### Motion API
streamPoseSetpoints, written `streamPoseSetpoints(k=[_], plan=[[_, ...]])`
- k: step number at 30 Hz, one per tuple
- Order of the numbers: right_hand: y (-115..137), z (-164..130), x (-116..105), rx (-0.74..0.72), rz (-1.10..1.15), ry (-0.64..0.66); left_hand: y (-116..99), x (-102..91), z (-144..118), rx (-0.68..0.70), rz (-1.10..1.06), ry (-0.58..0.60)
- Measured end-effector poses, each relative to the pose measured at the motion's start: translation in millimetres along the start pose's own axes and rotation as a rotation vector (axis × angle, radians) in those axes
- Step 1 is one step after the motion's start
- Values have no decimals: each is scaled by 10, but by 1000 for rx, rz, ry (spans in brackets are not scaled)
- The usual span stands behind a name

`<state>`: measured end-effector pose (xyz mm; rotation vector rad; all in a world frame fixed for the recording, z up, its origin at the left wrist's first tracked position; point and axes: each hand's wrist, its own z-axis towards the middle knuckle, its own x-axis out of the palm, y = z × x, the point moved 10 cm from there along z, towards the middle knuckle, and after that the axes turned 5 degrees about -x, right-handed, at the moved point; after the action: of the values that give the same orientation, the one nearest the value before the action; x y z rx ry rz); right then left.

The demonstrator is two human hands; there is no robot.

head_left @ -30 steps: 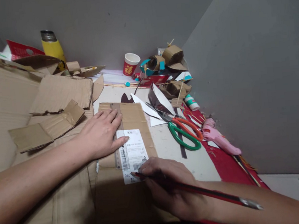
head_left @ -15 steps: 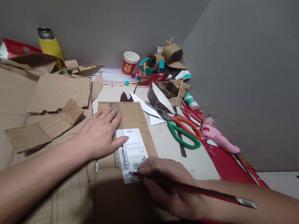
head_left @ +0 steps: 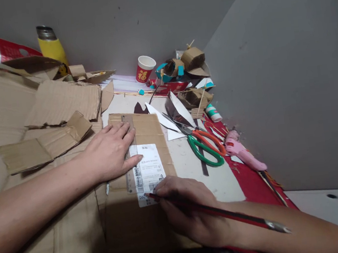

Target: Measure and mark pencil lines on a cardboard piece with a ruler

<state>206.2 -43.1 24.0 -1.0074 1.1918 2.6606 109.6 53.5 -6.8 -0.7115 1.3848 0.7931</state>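
A brown cardboard piece [head_left: 149, 130] lies in front of me with a white printed label [head_left: 150, 160] stuck on it. Across the cardboard and the label's left edge runs a clear ruler [head_left: 131, 184]. My left hand [head_left: 112, 150] lies flat over the ruler, fingers stretched out and thumb resting on the label. In my right hand [head_left: 185, 205] is a red and black pencil [head_left: 223, 213], pinched near its point. The pencil tip is at the lower part of the label, just below the ruler's near end.
Orange and green handled scissors [head_left: 205, 146] lie to the right, with a pink glue gun [head_left: 244, 150] beyond. A red paper cup [head_left: 145, 69], a yellow bottle [head_left: 52, 50] and cardboard models [head_left: 194, 61] stand at the back. Loose cardboard [head_left: 63, 99] covers the left.
The view has shifted slightly, so most things sit a little further left. Both hands keep almost the same pose, with the pencil tip still on the label.
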Motion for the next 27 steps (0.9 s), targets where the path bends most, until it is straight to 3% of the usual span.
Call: streamPoseSetpoints(k=[19,27], plan=[[-58,51,278,50,109,213,-27,-34,-8,9,39,-32],[-66,8,226,61,62,199,-19,-31,1,5,29,-37]])
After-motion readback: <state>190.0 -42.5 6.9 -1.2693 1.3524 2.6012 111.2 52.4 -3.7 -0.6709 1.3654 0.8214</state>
